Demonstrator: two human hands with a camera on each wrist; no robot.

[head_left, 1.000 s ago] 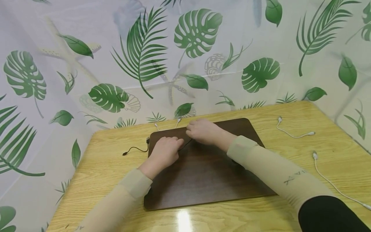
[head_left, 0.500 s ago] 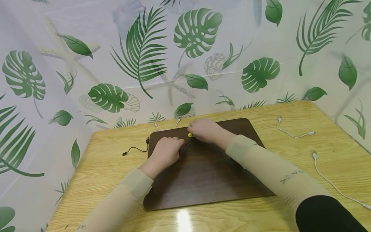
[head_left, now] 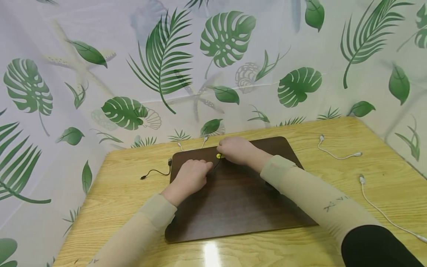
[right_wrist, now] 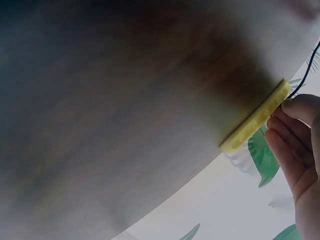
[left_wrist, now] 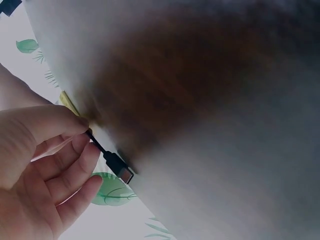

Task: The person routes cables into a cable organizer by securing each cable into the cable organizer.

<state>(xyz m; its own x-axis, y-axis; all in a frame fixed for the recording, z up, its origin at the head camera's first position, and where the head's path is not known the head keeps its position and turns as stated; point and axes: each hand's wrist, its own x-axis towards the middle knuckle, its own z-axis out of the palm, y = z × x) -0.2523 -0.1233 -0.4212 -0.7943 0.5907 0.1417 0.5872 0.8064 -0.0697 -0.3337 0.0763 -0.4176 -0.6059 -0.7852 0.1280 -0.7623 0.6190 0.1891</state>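
Black cable (left_wrist: 109, 156) is pinched by left hand (head_left: 194, 175) and right hand (head_left: 235, 149) near far edge of brown board (head_left: 233, 207), beside yellow piece (right_wrist: 255, 122); latter could be dragged off if cable is tugged.

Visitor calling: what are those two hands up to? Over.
Left grip: pinching black cable behind its plug. Right grip: on same cable, at yellow piece. White cables: clear of both grips.
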